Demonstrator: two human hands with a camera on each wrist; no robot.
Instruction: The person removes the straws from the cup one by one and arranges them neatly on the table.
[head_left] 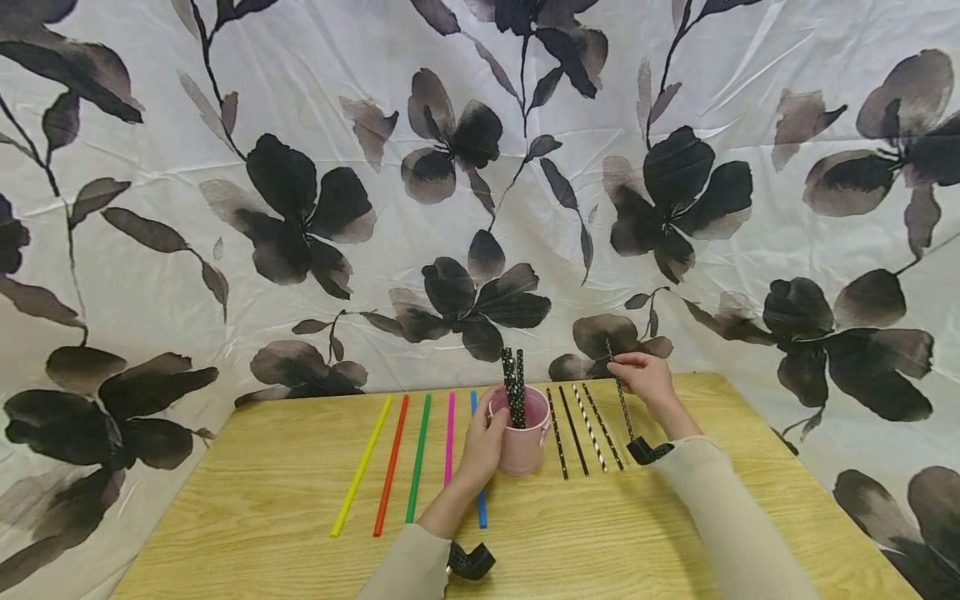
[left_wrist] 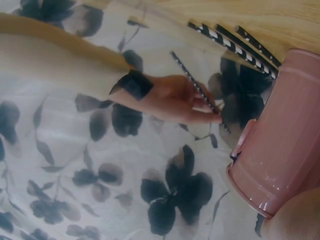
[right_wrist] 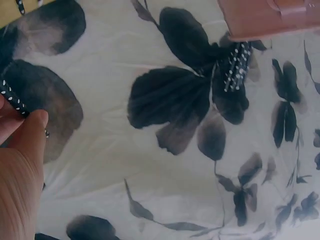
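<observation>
My left hand [head_left: 483, 446] grips a small pink bucket [head_left: 521, 457] by its left side, thumb over the front of the wall. Several black straws with white dots [head_left: 514, 387] stand in the bucket, leaning left above its rim. Off to the right, my right hand [head_left: 651, 385] pinches another black straw with white dots [head_left: 625, 410] near its top, between thumb and fingers. This straw is nearly upright, its lower end by the black wrist mount. In the right wrist view, thumb and fingers close on the dotted straw [right_wrist: 14, 102].
Right of the bucket, black straws with dots, plain black and a striped one [head_left: 588, 417] lie in a row. To its left are yellow [head_left: 362, 467], red [head_left: 392, 467], green [head_left: 418, 458], pink [head_left: 450, 437] and blue [head_left: 482, 508] straws. A flowered cloth [head_left: 315, 100] hangs behind the wooden table [head_left: 247, 483].
</observation>
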